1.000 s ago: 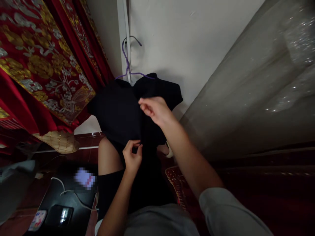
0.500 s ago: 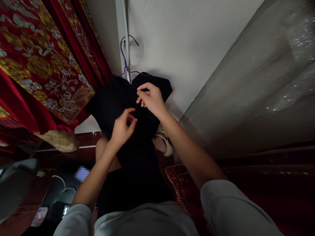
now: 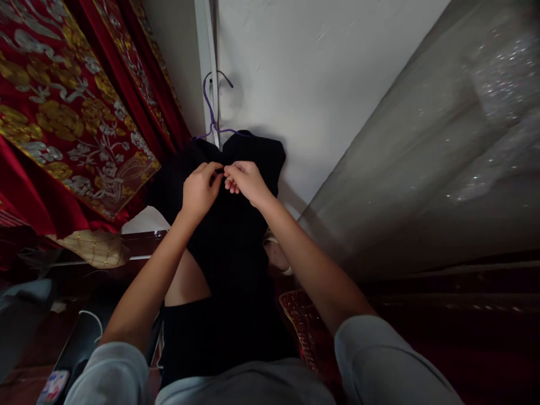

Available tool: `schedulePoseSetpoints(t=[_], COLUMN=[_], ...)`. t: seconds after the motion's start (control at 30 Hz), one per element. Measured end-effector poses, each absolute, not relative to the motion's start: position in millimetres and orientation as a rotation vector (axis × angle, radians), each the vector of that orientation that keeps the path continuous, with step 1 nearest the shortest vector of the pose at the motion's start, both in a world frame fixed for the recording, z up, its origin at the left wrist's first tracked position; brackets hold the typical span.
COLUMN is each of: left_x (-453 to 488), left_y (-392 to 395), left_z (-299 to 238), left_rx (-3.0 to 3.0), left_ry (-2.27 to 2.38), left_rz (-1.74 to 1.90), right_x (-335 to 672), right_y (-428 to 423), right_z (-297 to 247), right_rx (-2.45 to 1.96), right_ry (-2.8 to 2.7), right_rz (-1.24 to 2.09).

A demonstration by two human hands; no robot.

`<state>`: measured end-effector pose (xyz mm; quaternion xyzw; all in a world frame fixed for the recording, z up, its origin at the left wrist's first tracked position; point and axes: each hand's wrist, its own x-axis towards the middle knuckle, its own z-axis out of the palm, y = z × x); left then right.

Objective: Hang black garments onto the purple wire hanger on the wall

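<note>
A black garment (image 3: 236,225) hangs on a purple hanger (image 3: 212,107), its dark cloth spreading down toward my lap. Close below the neck opening, my left hand (image 3: 201,188) pinches the front of the garment with thumb and forefinger. Facing it, almost touching fingertip to fingertip, my right hand (image 3: 246,181) is also closed in a pinch on the black cloth. A dark bit of the front edge shows between the two sets of fingers. Folds and any fastening there are too dark to make out.
Red cloth with gold and silver embroidery (image 3: 80,118) hangs at left. A white wall (image 3: 320,73) stands behind the hanger, and a large plastic-covered surface (image 3: 405,169) slopes along the right. A shoe (image 3: 278,256) and red padded seat edge (image 3: 301,320) lie lower down.
My hands have come together at the garment's front: the left moved up and its fingers closed, the right moved slightly left and down. The view has shifted slightly.
</note>
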<state>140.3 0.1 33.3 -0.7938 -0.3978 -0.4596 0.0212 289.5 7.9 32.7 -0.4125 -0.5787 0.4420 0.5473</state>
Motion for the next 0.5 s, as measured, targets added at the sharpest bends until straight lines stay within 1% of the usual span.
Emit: schedulePoseSetpoints(t=[0.2, 0.3, 0.37, 0.5], left_x=[141, 144, 139, 90], left_y=[-6, -18, -24, -16], left_z=[42, 54, 64, 72], left_rx=[-2.390, -2.320, -2.201, -1.805], left_ry=[-1.201, -1.156, -1.121, -1.158], left_rz=[-1.420, -1.423, -1.535, -1.941], right_x=[295, 293, 289, 283], right_y=[-3, 0, 4, 0], right_z=[38, 33, 23, -4], right_rx=[-0.877, -0.906, -0.984, -1.124], right_ry=[-1.447, -1.429, -1.449, -1.535], right_rz=[0.961, 0.973, 0.979, 1.020])
